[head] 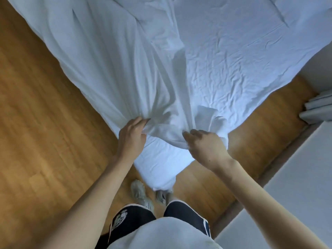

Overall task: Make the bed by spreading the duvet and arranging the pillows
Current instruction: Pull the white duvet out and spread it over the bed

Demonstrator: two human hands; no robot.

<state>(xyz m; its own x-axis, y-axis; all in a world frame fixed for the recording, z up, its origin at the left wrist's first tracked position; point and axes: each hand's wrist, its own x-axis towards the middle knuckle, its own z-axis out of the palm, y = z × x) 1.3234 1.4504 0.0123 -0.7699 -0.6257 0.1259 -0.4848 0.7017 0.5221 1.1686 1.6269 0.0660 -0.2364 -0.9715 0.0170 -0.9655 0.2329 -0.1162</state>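
Observation:
A white duvet (111, 56) lies bunched in long folds over the left half of the bed, and its near end is gathered at the bed's corner. A wrinkled white sheet (239, 56) covers the right half of the bed. My left hand (132, 133) grips a gathered fold of the duvet at the corner. My right hand (204, 144) pinches the duvet's edge a little to the right of it. Below both hands the bed's white corner (158, 169) hangs toward the floor. No pillows show in this view.
Wooden floor (39, 141) runs along the left of the bed and in a narrow strip on the right. A white wall or cabinet (296, 203) stands at the right, with grey curtain folds (316, 108) above it. My feet in light shoes (140, 193) stand at the bed's corner.

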